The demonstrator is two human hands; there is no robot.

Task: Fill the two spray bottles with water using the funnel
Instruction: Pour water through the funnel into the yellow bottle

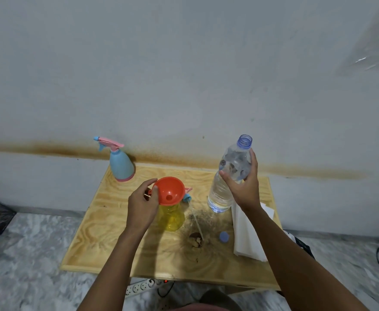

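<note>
Orange funnel (169, 191) atop uncapped translucent yellow spray bottle (171, 218)

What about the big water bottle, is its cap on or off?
Off. The water bottle in the right hand has a bare threaded neck, and a blue cap lies on the table.

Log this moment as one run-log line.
stage: funnel seated in yellow spray bottle | left hand: holds funnel rim | right hand: grips uncapped water bottle | blue spray bottle: head on, untouched
</note>
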